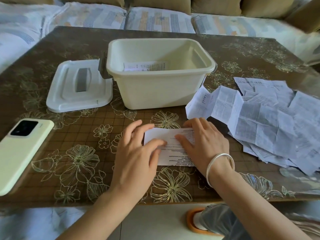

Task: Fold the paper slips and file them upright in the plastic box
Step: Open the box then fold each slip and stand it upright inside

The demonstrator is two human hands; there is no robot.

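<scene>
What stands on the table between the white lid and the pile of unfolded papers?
The open plastic box stands between the lid and the paper pile, in the head view; some slips are inside it.

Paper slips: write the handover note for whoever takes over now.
Left hand and right hand: both flat, pressing the half-folded slip on the table.
Plastic box: open, beyond the hands; lid lies at its left.
Done: filed paper already in the box.
Left: finish this fold, file it, then work through the pile of slips on the right.
</scene>
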